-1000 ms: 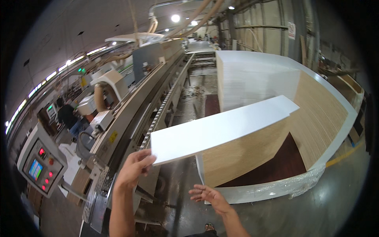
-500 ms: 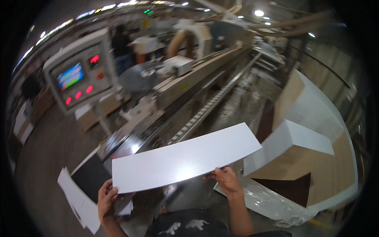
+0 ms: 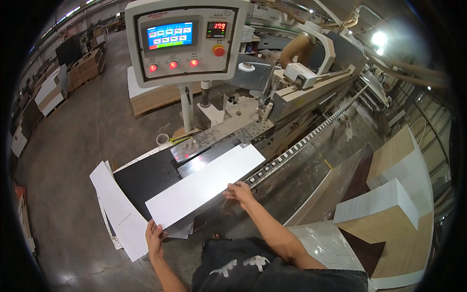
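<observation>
A long white panel (image 3: pixel 202 187) lies slanted across the front of a machine, its far end over the metal infeed plate (image 3: pixel 194 168) and partly over the black table surface (image 3: pixel 146 180). At its near left corner, my left hand (image 3: pixel 154 237) grips the edge with the thumb on top. My right hand (image 3: pixel 238 192) holds the long near edge towards the far end, thumb above and fingers partly hidden. Beyond the far end, the machine's roller track (image 3: pixel 301 146) runs away to the upper right.
A control box (image 3: pixel 187 44) with a lit screen and red buttons stands ahead on a post. White offcut sheets (image 3: pixel 119 209) lean by the black table at left. Stacked white panels (image 3: pixel 372 199) and brown boards stand at right. A tape roll (image 3: pixel 162 139) lies behind the table.
Both hands have brought the white panel down onto the machine front, turning its far end forward. My view has swung left, with the control box now more central.
</observation>
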A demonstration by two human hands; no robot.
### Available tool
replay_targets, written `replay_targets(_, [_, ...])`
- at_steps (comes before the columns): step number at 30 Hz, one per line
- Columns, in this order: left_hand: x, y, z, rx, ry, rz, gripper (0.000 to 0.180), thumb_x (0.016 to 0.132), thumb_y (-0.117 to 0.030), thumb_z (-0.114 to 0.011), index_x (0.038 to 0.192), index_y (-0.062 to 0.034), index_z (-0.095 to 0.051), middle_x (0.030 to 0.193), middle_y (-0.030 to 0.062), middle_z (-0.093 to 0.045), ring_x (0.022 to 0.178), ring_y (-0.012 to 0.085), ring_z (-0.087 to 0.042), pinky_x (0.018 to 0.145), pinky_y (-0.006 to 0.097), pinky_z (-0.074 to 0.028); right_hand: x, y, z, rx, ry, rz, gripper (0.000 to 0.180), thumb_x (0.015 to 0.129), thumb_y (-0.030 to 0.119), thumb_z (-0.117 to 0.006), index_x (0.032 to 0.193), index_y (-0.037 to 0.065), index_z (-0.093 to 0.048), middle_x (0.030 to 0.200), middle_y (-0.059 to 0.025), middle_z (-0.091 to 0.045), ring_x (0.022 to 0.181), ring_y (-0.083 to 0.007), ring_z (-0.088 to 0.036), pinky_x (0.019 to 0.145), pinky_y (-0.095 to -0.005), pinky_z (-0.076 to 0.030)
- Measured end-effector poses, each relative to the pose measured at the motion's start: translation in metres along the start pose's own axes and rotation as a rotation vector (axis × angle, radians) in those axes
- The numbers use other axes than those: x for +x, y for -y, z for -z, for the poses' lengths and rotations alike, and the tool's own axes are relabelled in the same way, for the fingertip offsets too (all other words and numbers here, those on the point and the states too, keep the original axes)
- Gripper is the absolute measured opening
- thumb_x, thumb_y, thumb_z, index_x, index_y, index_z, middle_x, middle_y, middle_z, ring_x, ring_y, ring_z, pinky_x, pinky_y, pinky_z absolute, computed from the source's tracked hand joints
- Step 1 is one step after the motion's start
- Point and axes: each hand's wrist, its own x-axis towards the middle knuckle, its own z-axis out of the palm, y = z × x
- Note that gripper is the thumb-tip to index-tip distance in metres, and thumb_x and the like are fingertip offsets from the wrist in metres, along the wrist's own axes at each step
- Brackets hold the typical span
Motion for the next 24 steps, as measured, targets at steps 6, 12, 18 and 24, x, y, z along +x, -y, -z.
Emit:
replay_targets(6, [0.063,0.023,-0.003,0.08,-0.005,-0.112,0.053,0.099,-0.011,-0.067,0.147,0.0006,-0.049,0.123,0.007,-0.068,0.098,0.0128,-0.063,0.076,0.027,-0.052,0.041,0.01,-0.031,-0.048,-0.091,0.016,0.094,0.095,0.004,-0.07,0.16,-0.001,-0.003,0.108,-0.0194,-0.067,0.083,-0.0265,-0.075,0.064,-0.035,-0.063])
replay_targets(12, [0.074,0.022,-0.032,0.301,-0.011,-0.34,0.08,0.089,-0.004,-0.078,0.157,0.0018,-0.038,0.123,0.0143,-0.066,0.101,0.0182,-0.066,0.077,0.031,-0.058,0.076,0.025,-0.021,-0.12,0.021,0.032,0.115,0.093,0.013,-0.076,0.161,0.0,0.015,0.113,-0.0224,-0.067,0.088,-0.0243,-0.073,0.067,-0.0335,-0.061])
replay_targets(18, [0.079,0.014,-0.049,0.459,-0.116,-0.33,0.075,0.084,0.003,-0.078,0.151,0.0034,-0.045,0.115,0.0155,-0.069,0.092,0.0193,-0.069,0.078,0.029,-0.057,0.112,0.005,0.005,-0.924,-0.222,0.388,0.102,0.094,0.033,-0.075,0.158,-0.015,-0.012,0.162,-0.0445,-0.011,0.15,-0.0516,-0.029,0.118,-0.0503,-0.036])
replay_targets(24, [0.072,0.012,-0.066,0.802,-0.252,-0.457,0.066,0.083,0.001,-0.079,0.144,0.0002,-0.054,0.135,0.0153,-0.059,0.115,0.0251,-0.064,0.085,0.036,-0.055,0.107,0.01,0.025,-0.684,-0.083,0.658,0.088,0.099,0.03,-0.066,0.158,-0.015,-0.017,0.165,-0.0418,0.007,0.155,-0.056,0.003,0.126,-0.0541,-0.01])
